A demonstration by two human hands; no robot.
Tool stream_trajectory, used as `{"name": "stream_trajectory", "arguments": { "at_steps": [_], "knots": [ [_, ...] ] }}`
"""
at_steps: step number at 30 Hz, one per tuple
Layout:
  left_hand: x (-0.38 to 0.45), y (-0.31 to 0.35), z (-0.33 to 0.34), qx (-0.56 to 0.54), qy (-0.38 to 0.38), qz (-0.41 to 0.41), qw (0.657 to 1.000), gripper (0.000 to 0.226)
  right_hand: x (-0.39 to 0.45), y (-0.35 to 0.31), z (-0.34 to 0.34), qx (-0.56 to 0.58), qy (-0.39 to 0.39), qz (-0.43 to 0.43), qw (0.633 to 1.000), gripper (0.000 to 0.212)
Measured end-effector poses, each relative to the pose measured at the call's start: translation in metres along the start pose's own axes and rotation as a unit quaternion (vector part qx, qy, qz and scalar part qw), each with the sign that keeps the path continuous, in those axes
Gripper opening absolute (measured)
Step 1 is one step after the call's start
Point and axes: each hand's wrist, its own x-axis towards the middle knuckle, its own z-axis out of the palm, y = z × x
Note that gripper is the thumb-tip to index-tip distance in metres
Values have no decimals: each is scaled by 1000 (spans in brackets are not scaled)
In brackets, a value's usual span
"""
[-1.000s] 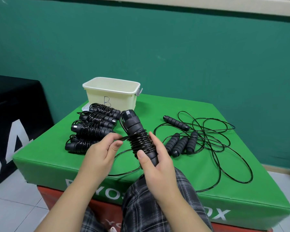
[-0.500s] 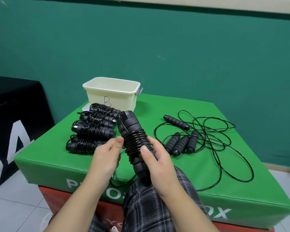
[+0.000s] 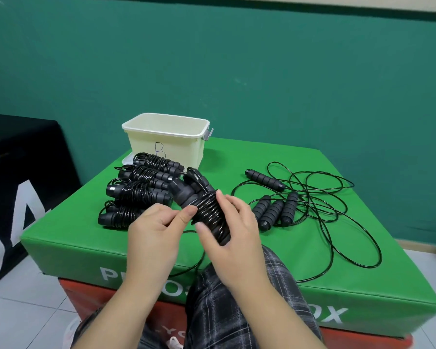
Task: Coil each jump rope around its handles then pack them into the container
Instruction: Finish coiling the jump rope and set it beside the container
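Right hand [image 3: 233,238] wraps the lower end of the handles [image 3: 198,197], thumb on the near side, fingers curled over the far side of the coils [image 3: 210,214]. Handle pair is tilted, top ends pointing up-left, held above the near edge of the green pad [image 3: 312,268]. Left hand [image 3: 152,231] is right beside it, thumb and forefinger pinched at the left edge of the coils, presumably on the cord [image 3: 195,258], though the contact spot is too small to confirm. Loose cord drops from the bundle down past the pad's front edge toward the plaid trousers [image 3: 237,298].

Four coiled ropes [image 3: 139,190] lie stacked left on the pad, between the hands and the tub [image 3: 166,141]. Tub sits at the far left corner, marked "B"; contents not visible from this angle.

Right side of the pad: tangle [image 3: 320,197] of uncoiled ropes, three handles lying side by side, a fourth apart behind them.
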Motion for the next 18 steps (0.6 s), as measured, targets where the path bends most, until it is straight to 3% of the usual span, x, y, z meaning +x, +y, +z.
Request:
{"name": "stream_trajectory", "arguments": {
  "at_steps": [4,8,11,14,18],
  "knots": [
    [-1,-7,2,29,-24,49,998,19,0,3,4,-78,19,-9,997,82],
    [1,-19,1,44,-64,109,991,25,-1,2,-3,-38,-8,-2,999,75],
    [1,-26,-3,-4,-130,121,984,32,-2,0,-6,34,3,3,999,64],
    [1,-28,-4,-66,-171,89,979,32,-3,-1,-7,114,23,25,993,53],
    [5,-25,3,-164,-108,-20,980,35,-6,-4,-9,157,3,24,987,49]
  ]
}}
